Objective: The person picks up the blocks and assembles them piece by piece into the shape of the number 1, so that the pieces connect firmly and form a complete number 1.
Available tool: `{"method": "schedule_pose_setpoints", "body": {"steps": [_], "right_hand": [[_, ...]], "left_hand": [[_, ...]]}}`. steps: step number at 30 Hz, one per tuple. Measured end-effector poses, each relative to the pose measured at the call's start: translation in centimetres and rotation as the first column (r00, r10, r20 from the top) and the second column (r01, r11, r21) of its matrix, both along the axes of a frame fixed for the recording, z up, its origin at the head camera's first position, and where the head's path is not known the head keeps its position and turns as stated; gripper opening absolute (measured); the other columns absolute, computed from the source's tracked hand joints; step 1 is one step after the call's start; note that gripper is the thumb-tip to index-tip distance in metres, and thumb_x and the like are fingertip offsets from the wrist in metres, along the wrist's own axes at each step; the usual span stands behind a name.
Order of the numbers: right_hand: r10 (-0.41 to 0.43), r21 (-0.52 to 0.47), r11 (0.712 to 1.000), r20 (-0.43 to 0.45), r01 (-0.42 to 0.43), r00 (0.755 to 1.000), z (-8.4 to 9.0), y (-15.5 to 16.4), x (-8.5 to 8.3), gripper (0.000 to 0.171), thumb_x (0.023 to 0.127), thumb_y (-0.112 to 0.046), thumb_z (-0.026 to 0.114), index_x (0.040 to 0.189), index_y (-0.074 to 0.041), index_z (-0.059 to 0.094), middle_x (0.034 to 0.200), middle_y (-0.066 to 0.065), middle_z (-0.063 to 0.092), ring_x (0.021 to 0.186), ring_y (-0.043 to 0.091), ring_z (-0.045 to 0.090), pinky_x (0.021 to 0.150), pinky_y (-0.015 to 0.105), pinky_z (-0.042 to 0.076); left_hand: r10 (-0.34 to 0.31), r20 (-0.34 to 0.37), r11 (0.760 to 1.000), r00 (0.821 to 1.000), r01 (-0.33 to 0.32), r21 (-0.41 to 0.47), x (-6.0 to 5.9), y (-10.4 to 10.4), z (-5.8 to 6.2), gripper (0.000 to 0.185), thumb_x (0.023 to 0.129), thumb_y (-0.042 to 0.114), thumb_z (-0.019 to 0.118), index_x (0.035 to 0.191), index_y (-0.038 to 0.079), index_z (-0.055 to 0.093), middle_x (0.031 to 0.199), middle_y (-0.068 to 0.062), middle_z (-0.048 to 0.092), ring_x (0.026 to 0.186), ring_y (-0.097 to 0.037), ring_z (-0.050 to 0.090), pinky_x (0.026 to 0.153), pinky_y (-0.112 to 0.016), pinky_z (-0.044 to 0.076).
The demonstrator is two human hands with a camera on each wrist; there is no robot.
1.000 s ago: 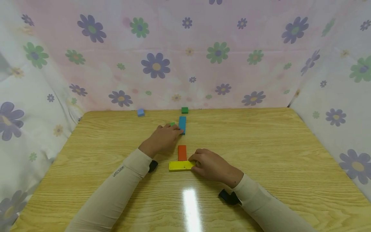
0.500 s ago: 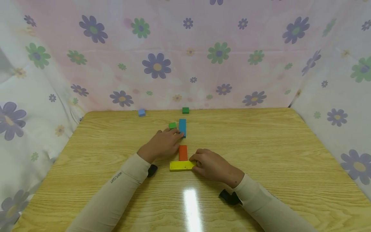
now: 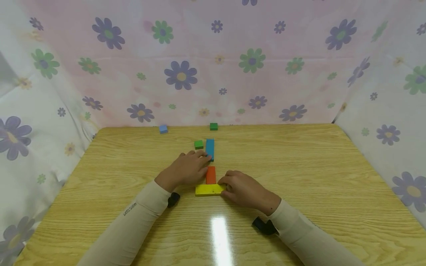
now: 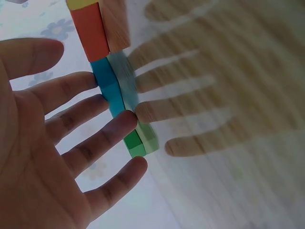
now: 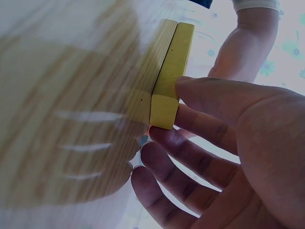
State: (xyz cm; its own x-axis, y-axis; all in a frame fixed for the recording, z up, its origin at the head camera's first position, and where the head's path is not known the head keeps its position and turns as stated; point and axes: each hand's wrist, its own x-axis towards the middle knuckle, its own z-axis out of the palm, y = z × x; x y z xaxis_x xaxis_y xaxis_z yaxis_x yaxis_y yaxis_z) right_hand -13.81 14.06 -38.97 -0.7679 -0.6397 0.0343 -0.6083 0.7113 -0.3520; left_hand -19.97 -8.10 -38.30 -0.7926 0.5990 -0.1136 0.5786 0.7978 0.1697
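My left hand [image 3: 188,168] lies over the table with its fingers fairly straight, fingertips at a long blue block [image 3: 210,147]. In the left wrist view its thumb stands apart from the blue block [image 4: 109,86]. Just nearer to me lies a red block [image 3: 210,174], end against the middle of a yellow block [image 3: 208,190] that runs crosswise. My right hand [image 3: 245,190] pinches the yellow block's right end; the right wrist view has the thumb on one side of the yellow block [image 5: 172,71] and the index finger on the other.
A bright green block [image 3: 198,144] sits left of the blue one. Along the table's far edge are a dark green block [image 3: 213,126] and a light blue block [image 3: 163,129]. A flowered cloth [image 3: 213,74] stands behind the wooden table [image 3: 299,166].
The blue block has slid toward me with my left hand, narrowing the space before the red block. The bright green block has come out from behind the fingers. My right hand stays put.
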Motion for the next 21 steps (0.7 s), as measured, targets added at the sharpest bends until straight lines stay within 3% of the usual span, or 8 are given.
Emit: {"method": "schedule_pose_setpoints", "body": {"steps": [21], "right_hand": [[-0.013,0.007,1.000,0.011,0.013,1.000,-0.08,-0.07,-0.06,0.027,0.090,-0.017,0.074,0.114,-0.005,0.074,0.103,0.003,0.068,0.086,0.011,0.060,0.074,0.025,0.053]], "left_hand": [[-0.029,-0.021,0.999,0.999,0.030,0.035,1.02,-0.67,-0.55,0.060,0.099,0.048,0.058,0.150,0.018,0.049,0.150,-0.005,0.049,0.133,-0.030,0.051,0.105,-0.057,0.043]]}}
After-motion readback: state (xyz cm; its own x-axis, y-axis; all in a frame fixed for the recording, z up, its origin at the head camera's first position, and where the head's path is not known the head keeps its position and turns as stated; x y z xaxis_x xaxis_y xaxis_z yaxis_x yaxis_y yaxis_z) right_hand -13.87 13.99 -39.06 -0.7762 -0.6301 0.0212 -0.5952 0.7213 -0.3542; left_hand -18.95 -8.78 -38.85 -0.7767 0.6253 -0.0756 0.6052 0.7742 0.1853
